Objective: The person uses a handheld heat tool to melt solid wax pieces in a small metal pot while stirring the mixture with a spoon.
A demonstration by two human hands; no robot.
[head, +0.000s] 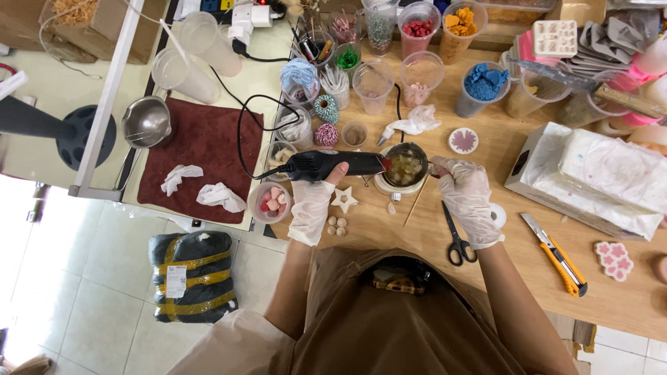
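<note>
While the small metal pot [406, 165] is being steadied by the right hand [467, 198], the black heat gun [333, 164] is being gripped by the left hand [312, 206], nozzle lying rightward toward the pot.

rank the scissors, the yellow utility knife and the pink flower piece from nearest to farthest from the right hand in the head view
From the right hand:
1. Scissors, just below the hand, beside the wrist.
2. Yellow utility knife, farther right on the table.
3. Pink flower piece, nearest the table's right edge.
</note>
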